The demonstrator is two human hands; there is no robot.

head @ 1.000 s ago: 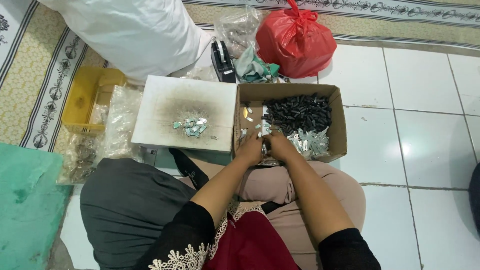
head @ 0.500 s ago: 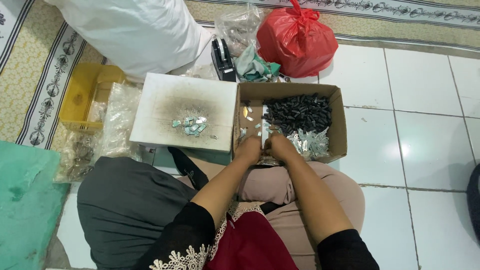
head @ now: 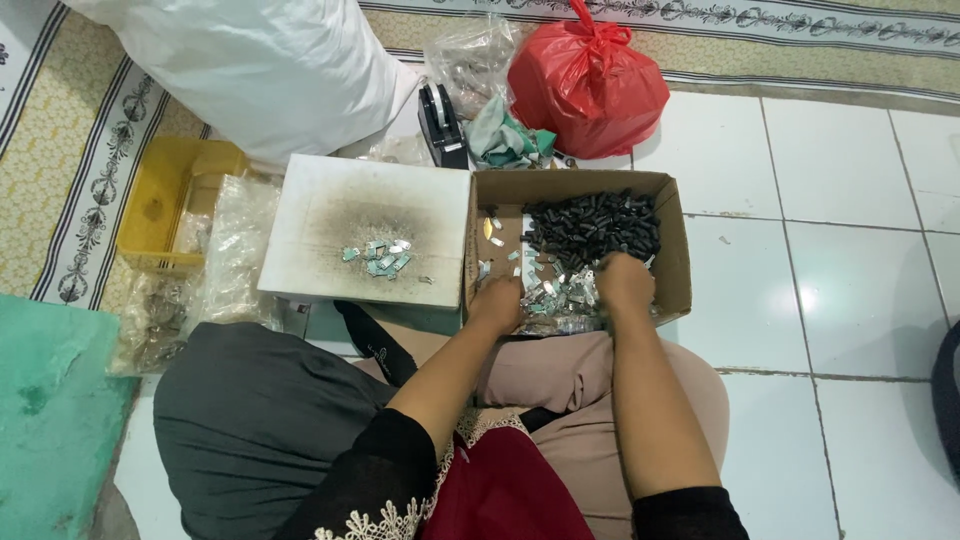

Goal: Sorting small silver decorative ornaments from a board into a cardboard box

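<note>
1. In an open brown cardboard box on the person's lap, both hands reach into small silvery metal pieces.
2. The left hand and right hand are curled knuckles-up; what they grip cannot be told.
3. Small black plastic caps fill the box's far side.
4. Just left, a smudged white board bears a few silvery pieces.
</note>
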